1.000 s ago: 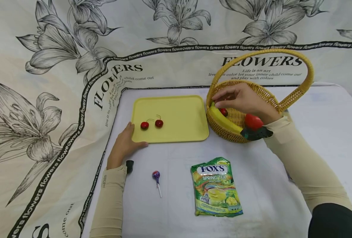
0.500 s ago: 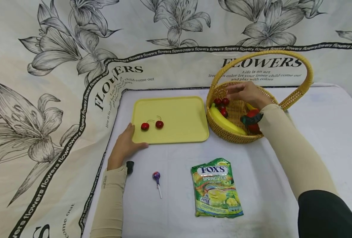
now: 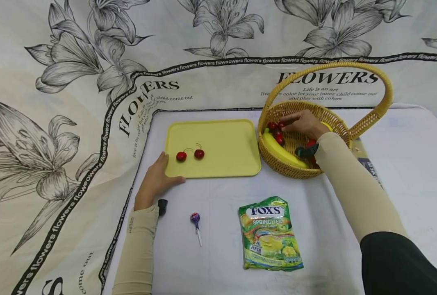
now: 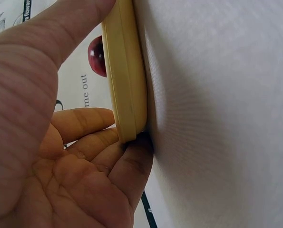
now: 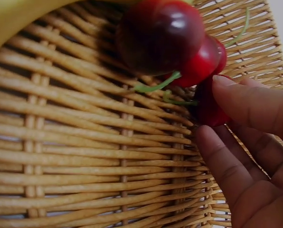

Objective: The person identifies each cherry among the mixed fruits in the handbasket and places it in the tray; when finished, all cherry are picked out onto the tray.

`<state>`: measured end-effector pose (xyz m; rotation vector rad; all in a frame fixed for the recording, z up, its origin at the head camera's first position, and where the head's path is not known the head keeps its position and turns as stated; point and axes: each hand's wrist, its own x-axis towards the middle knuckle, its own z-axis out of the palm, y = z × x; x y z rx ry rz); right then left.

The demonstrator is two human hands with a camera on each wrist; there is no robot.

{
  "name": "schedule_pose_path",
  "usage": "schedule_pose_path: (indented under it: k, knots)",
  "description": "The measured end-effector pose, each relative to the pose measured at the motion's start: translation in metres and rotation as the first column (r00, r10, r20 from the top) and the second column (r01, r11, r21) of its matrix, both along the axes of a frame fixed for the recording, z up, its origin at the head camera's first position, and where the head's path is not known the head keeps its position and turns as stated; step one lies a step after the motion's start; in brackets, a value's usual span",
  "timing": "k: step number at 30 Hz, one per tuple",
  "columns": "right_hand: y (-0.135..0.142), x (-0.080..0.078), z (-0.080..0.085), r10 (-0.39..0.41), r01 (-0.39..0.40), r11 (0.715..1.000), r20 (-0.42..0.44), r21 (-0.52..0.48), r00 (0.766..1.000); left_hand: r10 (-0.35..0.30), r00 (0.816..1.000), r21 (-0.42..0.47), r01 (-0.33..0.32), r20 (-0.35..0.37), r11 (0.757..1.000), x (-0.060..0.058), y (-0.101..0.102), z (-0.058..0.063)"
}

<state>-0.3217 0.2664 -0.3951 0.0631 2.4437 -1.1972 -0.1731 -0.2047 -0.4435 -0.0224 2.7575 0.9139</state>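
Observation:
In the head view, my left hand holds the near left corner of a yellow tray. The left wrist view shows the thumb and fingers along the tray's rim. Two red cherries with stems, one left and one right, lie on the tray. My right hand reaches into a wicker basket. There its thumb and fingers pinch a dark red cherry. Several other cherries lie against it, beside a banana.
A red fruit is partly hidden under the right wrist. The basket's tall handle arches above the hand. Nearer on the white table lie a purple lollipop and a green candy bag. Some packaging shows behind the right sleeve.
My right hand has drawn back from the basket's left side, uncovering the cherries, then lowered onto one of them. The left hand and tray have stayed in place.

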Motion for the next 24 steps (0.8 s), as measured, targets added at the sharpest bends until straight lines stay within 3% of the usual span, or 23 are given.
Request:
schedule_pose_path:
  k: [13,24]
  knots:
    - [0.001,0.006,0.005,-0.029,0.03,0.999,-0.04,0.025,0.999,-0.003,1.0,0.008,0.003,-0.004,1.0,-0.001,0.003,0.001]
    - [-0.002,0.03,0.049,0.011,-0.013,1.0,-0.177,-0.012,0.984,-0.006,1.0,-0.002,0.006,0.001,1.0,-0.001,0.0,-0.001]
